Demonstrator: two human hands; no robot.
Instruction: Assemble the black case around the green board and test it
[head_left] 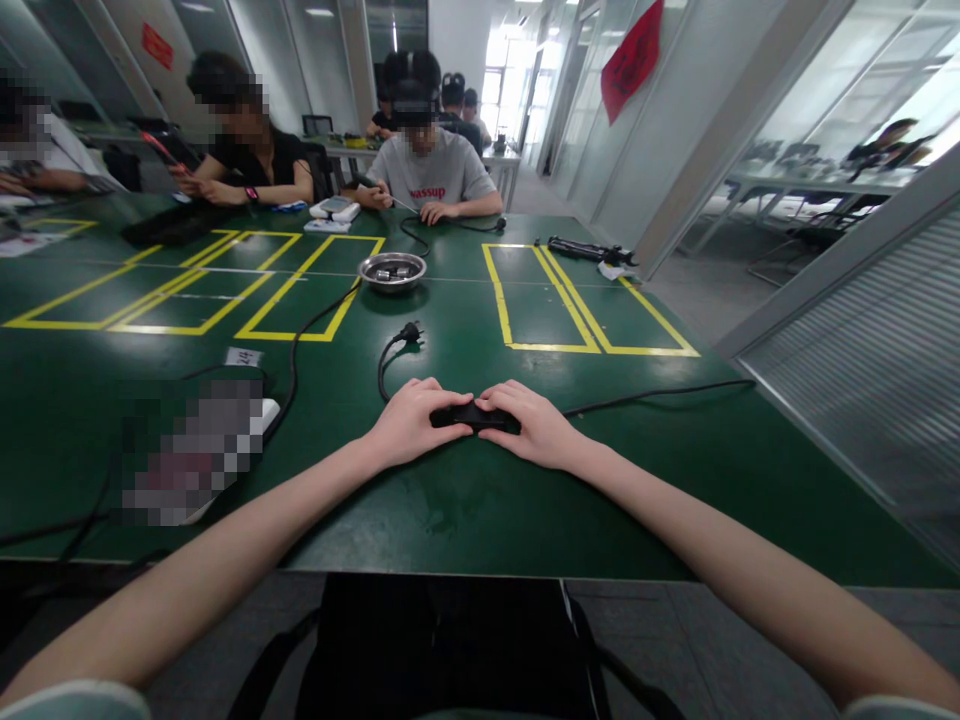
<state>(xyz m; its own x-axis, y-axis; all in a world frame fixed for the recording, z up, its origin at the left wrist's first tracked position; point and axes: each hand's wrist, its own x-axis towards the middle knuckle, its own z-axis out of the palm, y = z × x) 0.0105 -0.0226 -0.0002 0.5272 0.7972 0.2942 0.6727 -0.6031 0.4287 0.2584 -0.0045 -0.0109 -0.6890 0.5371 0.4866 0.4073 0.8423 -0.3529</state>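
A black elongated object, too dark to identify, lies across the middle of the green table. My left hand grips its left end, with fingers and thumb closed round it. From the other side, my right hand holds its right end in the same way. The two hands nearly meet over it. A black cable with a plug curves up from beside my left hand, and another black cable runs off to the right from beside my right hand.
Beyond the hands sits a metal bowl with small parts. Yellow tape rectangles mark the table. A blurred-out item and cables are at the left. Black tools lie at the back right. Several people sit across the table.
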